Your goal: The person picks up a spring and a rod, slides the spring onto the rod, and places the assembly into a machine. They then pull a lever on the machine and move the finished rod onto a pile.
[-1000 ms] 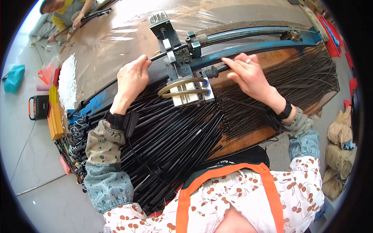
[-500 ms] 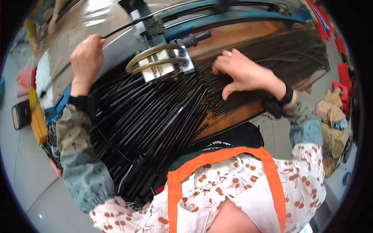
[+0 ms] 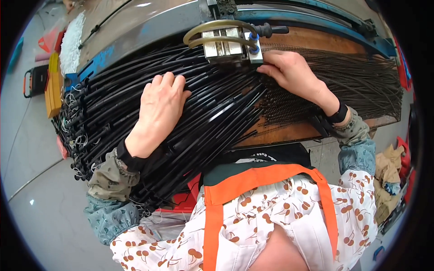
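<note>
A thick bundle of thin black rods [image 3: 149,97] with pale loops of string at the left ends fans across the table. My left hand [image 3: 160,104] lies on the bundle, fingers bent down around the rods and the tips hidden. At the bundle's right end sits a small metal clamp head [image 3: 224,47] with two yellowish air tubes. My right hand [image 3: 294,74] is against the clamp's right side, thumb and fingers pinched together; what they hold is hidden. Beneath and beside it spread many dark, thin coiled strands [image 3: 334,79].
A blue machine rail [image 3: 312,22] runs across the back. The wooden tabletop [image 3: 275,135] shows near my apron. At the left are a yellow box [image 3: 53,90], a black case [image 3: 36,81] and white strands [image 3: 72,40]. Brown paper [image 3: 389,167] lies at the right.
My left hand has come down from beside the machine onto the black rods. My right hand has closed its fingers and moved against the clamp. The view has shifted left.
</note>
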The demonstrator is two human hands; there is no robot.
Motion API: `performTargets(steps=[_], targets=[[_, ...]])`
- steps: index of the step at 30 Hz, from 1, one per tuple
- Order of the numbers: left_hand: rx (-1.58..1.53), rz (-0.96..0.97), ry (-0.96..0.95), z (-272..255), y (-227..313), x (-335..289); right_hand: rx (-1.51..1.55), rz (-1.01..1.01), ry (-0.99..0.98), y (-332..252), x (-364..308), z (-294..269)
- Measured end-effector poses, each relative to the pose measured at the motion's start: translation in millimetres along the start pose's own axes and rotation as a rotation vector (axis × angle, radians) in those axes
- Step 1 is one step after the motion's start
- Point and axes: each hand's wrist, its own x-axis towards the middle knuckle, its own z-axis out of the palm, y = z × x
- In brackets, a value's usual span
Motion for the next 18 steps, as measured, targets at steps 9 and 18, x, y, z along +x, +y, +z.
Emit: performTargets(steps=[9,18], targets=[[-0.062,-0.018,0.141,13,1,13,0.094,0.214,-0.165,-4,10,1],[-0.360,0.121,0.049,-24,28,30,0.629,0.265,0.018,-15,6,11]])
